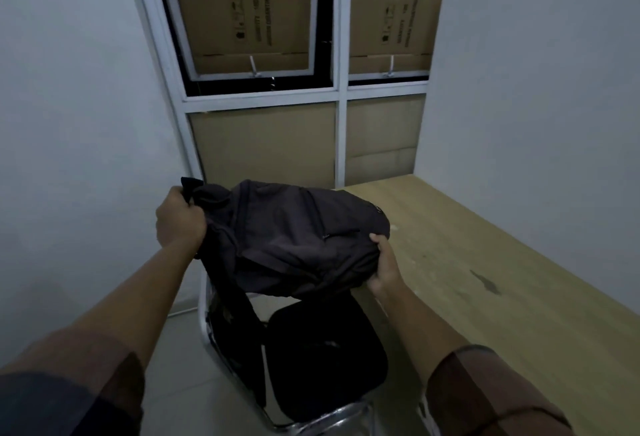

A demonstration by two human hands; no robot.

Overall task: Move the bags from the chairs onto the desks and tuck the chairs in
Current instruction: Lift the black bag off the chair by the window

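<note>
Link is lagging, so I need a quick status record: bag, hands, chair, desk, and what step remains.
bag: dark backpack, lifted above the chair, straps hanging down
left hand: left hand grips the bag's top end
right hand: right hand holds its lower end
chair: black chair, seat bare, not tucked in
desk: wooden desk to the right
remaining: set bag on desk, tuck chair

Small bare office or study room. Plain white walls (69, 106); light wood-laminate desk (485, 262) set into the right corner. Black padded chair (325, 359) on chrome tube frame, pale tiled floor (180, 349). White-framed window (341, 89) blocked by flattened cardboard boxes (249, 10). Light is dim.
</note>
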